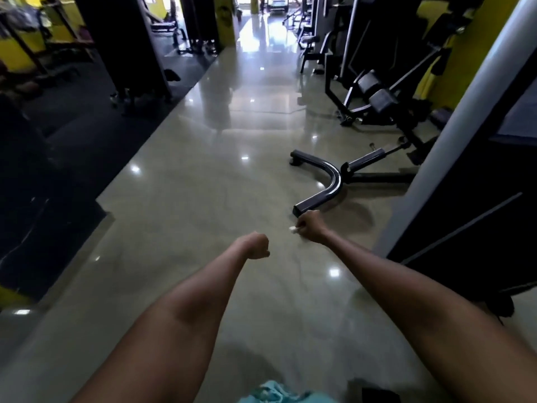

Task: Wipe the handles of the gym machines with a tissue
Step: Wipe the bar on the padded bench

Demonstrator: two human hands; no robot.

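Right hand (309, 226) is curled tight round a scrunched tissue (292, 228); left hand (257, 246) is an empty fist. No handle touched right now, nearest machine (374, 97) at 1 o'clock, so wiping looks pending.

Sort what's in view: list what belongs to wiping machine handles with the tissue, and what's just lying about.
Belongs to the job:
- tissue, a white bit showing from the right hand
- left hand, fist curled, holding nothing
- gym machine on the right; its handles cannot be made out

Just there:
- curved black base bar on the floor
- dark rubber mat on the left
- grey post
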